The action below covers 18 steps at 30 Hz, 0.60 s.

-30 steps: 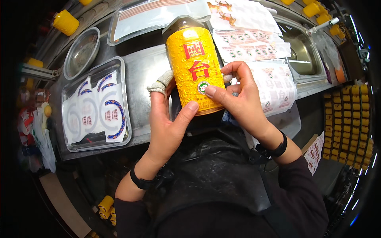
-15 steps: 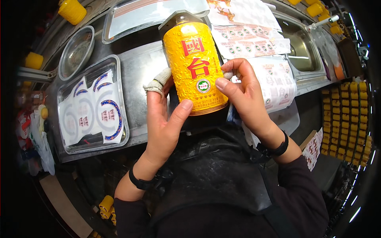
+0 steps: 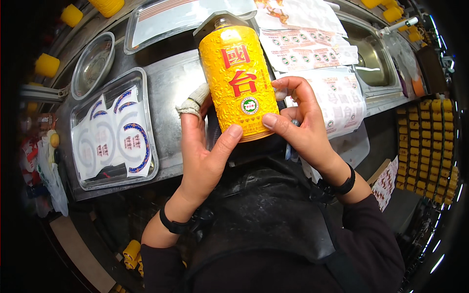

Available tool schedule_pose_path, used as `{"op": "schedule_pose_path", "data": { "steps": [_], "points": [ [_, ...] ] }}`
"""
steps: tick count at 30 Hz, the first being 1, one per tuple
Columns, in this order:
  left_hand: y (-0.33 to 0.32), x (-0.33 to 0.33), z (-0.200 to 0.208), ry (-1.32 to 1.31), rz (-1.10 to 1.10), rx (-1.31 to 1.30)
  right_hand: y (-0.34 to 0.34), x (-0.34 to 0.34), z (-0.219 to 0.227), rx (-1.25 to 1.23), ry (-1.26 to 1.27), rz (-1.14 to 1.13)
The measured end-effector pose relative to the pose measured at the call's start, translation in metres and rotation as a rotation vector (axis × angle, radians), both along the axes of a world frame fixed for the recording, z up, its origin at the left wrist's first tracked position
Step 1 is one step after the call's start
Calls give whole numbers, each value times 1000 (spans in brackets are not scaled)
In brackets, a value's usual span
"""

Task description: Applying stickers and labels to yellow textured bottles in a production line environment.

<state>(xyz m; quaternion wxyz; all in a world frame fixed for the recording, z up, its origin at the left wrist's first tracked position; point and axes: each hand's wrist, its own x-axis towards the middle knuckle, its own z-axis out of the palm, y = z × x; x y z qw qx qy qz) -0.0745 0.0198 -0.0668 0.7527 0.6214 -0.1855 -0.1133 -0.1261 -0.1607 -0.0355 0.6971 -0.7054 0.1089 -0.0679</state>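
A yellow bottle (image 3: 237,110) with an embossed surface, large red characters and a small round green-and-white emblem is between my hands, its bare neck pointing away from me. My left hand (image 3: 202,154) grips its left side, thumb on the lower front edge and a white finger cover (image 3: 193,101) on one finger. On the other side, my right hand (image 3: 308,122) holds the bottle with its thumb pressed near the lower right edge and the index finger against the side. My other right fingers, partly covered, are mostly hidden behind it. A grey metal piece (image 3: 204,30) stands behind the bottle's neck.
A metal tray (image 3: 155,163) of curved blue decals lies left, near a round metal bowl (image 3: 111,56). Printed sheets (image 3: 337,90) cover the right side by a sink (image 3: 386,73). Several yellow bottles (image 3: 47,65) stand far left; stacked ones (image 3: 425,146) fill a rack at right.
My right thumb has slid down toward the bottle's bottom edge, and its index finger has shifted slightly. The yellow bottles at the far left have moved up and to the right.
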Motion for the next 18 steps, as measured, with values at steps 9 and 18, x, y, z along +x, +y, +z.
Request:
{"op": "schedule_pose_path", "data": {
  "steps": [9, 18],
  "points": [
    [0, -1, 1, -6, -3, 6, -3, -2, 1, -11, 11, 35],
    [3, -1, -3, -15, -9, 22, -2, -1, -2, -2, -1, 15]
  ]
}}
